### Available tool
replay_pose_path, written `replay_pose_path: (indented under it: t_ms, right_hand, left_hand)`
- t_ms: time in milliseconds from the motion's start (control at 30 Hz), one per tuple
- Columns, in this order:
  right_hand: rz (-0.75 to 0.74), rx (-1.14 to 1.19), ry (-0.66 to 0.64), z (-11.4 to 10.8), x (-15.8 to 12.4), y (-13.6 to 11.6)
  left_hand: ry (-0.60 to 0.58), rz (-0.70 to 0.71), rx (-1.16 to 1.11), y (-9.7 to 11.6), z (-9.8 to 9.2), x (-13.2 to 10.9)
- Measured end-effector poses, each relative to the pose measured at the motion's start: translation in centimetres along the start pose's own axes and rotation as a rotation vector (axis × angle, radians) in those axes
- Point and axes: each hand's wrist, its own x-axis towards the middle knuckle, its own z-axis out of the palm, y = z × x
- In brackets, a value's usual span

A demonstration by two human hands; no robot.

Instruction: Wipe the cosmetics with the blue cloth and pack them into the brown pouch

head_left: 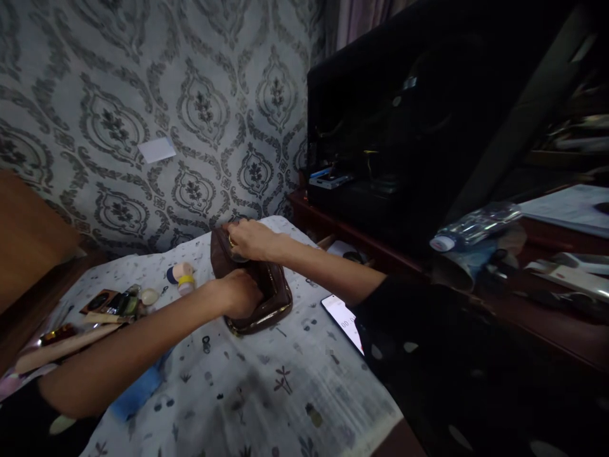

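Observation:
A brown zip pouch (219,255) lies unzipped on the patterned cloth, its gold zipper teeth showing along the near rim. My left hand (240,293) reaches into its mouth; the fingers are hidden inside. At the far side my right hand (250,238), with a gold ring, is closed over the pouch's upper edge. Something rounded and greyish shows just below the right palm, too dim to name. Left of the pouch stand two small jars, one with a dark blue band (179,273) and one with a yellow lid (186,284).
A white cloth (257,393) covers the table. A phone (343,320) showing a timer lies near my right forearm. Cosmetics, including a dark green bottle (127,299), and a blue cloth (137,390) are on the left. A plastic bottle (476,227) lies at the right.

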Motion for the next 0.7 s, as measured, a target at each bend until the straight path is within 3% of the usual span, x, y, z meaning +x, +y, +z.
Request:
replay_pose_path:
  t_ms: [267, 467, 700]
  right_hand:
    - [0.023, -0.072, -0.1, -0.2, 0.4, 0.8]
    - [-0.04, -0.132, -0.18, 2.9, 0.1, 0.8]
    - [-0.027, -0.047, -0.232, 6.0, 1.0, 0.3]
  left_hand:
    - [0.005, -0.039, 0.092, 0.8, -0.2, -0.4]
    - [0.093, -0.027, 0.068, 0.3, 0.6, -0.2]
    - [0.024, -0.046, 0.08, 0.4, 0.1, -0.3]
